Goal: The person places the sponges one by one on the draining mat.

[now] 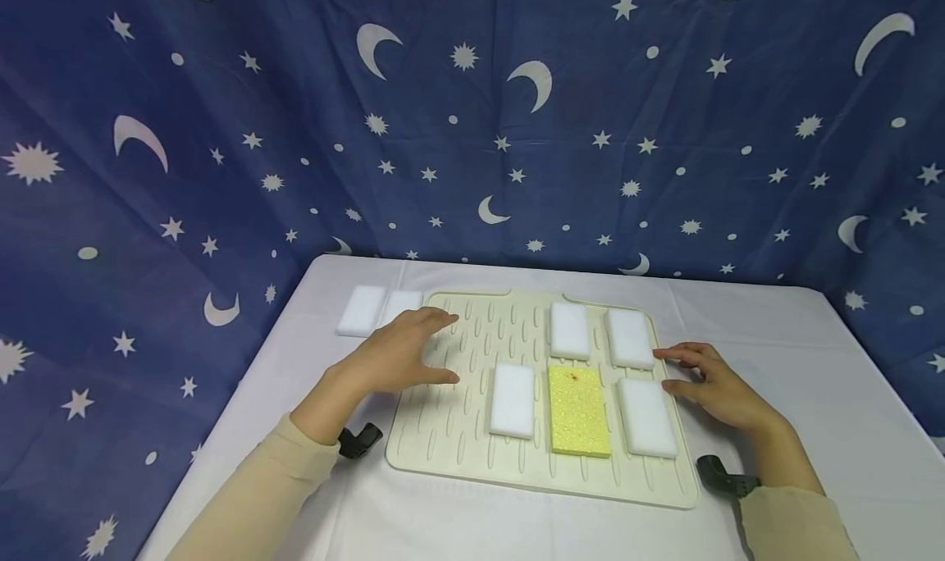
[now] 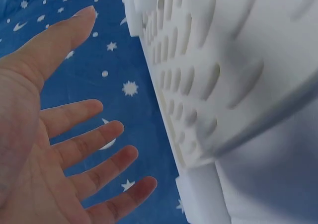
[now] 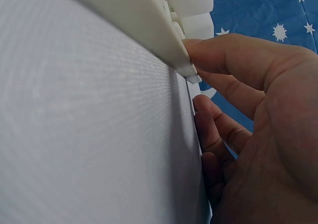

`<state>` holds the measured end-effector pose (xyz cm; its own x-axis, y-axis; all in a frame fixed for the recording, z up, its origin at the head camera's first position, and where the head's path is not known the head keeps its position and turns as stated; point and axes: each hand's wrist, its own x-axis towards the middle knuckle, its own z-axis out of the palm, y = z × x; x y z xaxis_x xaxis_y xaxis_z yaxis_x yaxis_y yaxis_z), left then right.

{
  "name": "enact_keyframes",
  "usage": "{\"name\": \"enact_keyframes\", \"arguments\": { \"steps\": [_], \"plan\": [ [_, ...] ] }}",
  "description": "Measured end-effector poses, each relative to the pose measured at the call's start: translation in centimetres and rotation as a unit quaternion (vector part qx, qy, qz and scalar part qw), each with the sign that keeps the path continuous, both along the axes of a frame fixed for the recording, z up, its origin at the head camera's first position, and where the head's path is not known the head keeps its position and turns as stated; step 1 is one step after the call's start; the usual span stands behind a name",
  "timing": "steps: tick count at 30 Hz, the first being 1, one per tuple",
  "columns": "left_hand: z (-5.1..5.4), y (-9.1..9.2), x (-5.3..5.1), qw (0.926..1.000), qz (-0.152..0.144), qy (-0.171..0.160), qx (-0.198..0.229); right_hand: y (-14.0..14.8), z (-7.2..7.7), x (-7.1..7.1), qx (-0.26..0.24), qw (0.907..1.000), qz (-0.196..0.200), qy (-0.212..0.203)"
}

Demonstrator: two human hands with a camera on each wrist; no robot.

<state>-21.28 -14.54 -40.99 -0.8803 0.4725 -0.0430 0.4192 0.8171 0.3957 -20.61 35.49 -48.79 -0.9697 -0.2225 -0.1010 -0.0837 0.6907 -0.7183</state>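
A cream ridged mat (image 1: 472, 454) lies on the table, with a yellow sponge (image 1: 579, 412) and several white sponges on it, among them one left of the yellow (image 1: 513, 400) and one right of it (image 1: 646, 417). My left hand (image 1: 394, 352) hovers over the mat's left part, fingers spread and holding nothing; the left wrist view shows the palm (image 2: 30, 149) with extended fingers. At the mat's right edge is my right hand (image 1: 712, 385), its thumb and fingertips at the rim. In the right wrist view the thumb of that hand (image 3: 263, 110) touches the mat's edge (image 3: 144, 20).
Two white sponges lie on the table left of the mat, one farther left (image 1: 361, 311) and one partly behind my left hand (image 1: 401, 303). A blue curtain (image 1: 443, 151) with moons and stars hangs behind the white-covered table (image 1: 775, 339).
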Motion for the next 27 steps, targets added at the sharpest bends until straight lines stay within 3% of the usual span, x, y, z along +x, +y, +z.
{"name": "enact_keyframes", "arguments": {
  "steps": [10,27],
  "plan": [
    [0.5,-1.3,-1.1,1.0,0.004,0.004,0.002,-0.1,0.0,0.1,0.002,1.0,-0.005,-0.002],
    [0.3,-3.0,-3.0,0.9999,-0.001,-0.002,0.01,0.1,0.0,0.0,-0.002,1.0,-0.003,-0.003]
  ]
}}
